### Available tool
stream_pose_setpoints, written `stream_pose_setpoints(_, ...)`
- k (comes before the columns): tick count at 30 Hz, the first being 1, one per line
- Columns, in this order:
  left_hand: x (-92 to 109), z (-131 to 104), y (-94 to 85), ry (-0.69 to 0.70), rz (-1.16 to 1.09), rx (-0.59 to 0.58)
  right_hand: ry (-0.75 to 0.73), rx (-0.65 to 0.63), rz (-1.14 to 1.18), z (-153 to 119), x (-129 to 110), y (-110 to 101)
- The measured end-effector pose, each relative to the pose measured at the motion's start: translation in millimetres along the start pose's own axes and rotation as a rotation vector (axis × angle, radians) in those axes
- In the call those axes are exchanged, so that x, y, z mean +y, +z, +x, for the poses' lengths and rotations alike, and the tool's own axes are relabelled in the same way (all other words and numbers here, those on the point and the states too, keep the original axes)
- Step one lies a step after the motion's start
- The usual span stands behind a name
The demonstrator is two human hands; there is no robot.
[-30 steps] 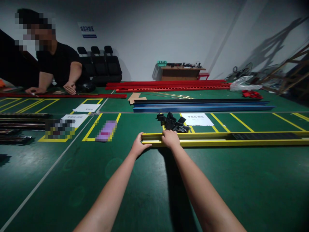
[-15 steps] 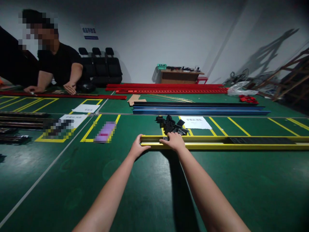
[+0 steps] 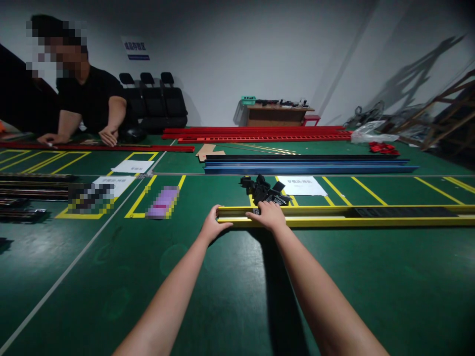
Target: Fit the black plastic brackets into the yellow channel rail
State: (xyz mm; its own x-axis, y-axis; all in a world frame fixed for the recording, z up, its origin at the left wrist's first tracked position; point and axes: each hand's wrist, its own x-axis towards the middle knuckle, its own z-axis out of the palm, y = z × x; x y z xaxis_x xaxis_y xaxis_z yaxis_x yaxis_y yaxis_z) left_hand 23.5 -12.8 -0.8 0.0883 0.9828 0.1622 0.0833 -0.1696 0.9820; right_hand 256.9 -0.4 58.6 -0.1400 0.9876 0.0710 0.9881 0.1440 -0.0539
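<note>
A long yellow channel rail (image 3: 326,223) lies crosswise on the green table. My left hand (image 3: 214,225) is closed around its left end, with the thumb on the near side and the fingers at the far side. Over the channel, my right hand (image 3: 271,215) grips a small black block (image 3: 256,211) that sits inside the rail and is partly hidden by the fingers. Farther right in the same channel lies a row of black pieces (image 3: 404,212). Just behind my right hand is a heap of black plastic parts (image 3: 261,188).
Blue and black rails (image 3: 311,165) and red rails (image 3: 256,132) lie farther back. A white paper sheet (image 3: 302,186) is beside the heap. Dark rails (image 3: 37,187) lie at left. Another person (image 3: 91,94) leans over a red rail at the far left.
Both hands keep nearly the same hold on the rail and block. The view has shifted very slightly.
</note>
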Motion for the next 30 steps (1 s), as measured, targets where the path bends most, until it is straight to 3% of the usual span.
stream_pose_setpoints(30, 0.6, -1.9, -0.5, 0.012, 0.022, 0.003, 0.022, -0.013, -0.02, -2.3, -4.8, -5.2)
